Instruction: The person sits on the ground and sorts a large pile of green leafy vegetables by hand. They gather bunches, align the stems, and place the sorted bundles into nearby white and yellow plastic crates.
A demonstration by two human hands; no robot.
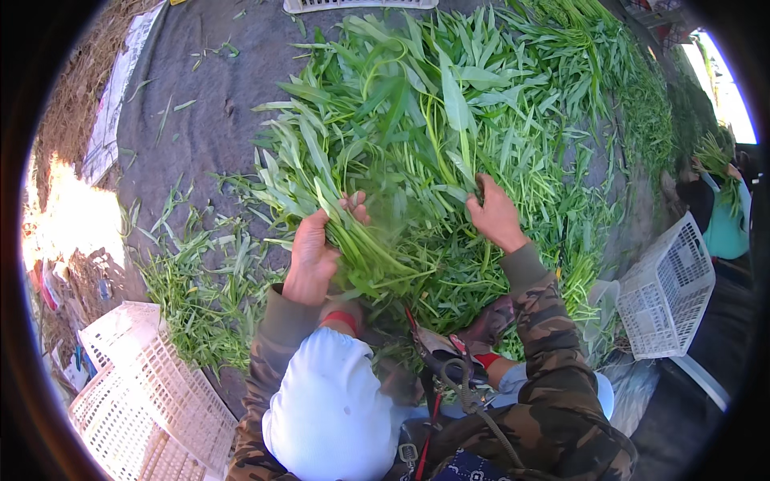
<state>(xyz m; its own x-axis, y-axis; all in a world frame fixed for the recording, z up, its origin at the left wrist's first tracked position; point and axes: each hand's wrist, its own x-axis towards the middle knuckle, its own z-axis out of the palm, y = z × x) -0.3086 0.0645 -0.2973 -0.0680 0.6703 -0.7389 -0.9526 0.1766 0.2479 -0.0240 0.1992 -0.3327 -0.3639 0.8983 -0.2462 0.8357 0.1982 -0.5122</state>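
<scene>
My left hand point(319, 246) is closed around a bunch of long-leaved green stems point(355, 246), their leafy ends pointing up and away and their cut ends towards my right knee. To the right, my right hand point(494, 210) pinches a leafy stem point(462, 141) between thumb and fingers. Both hands are above a large heap of the same leafy greens point(517, 150), which look like water spinach. Loose leaves and stems lie beneath and between my hands, close to my feet.
A dark cloth point(198, 120) lies under the greens. Scattered trimmings point(210, 300) are at the left. White plastic crates stand at lower left point(150, 397), right point(668, 294) and top edge point(361, 5). At far right a person point(728, 216) holds a bunch of greens.
</scene>
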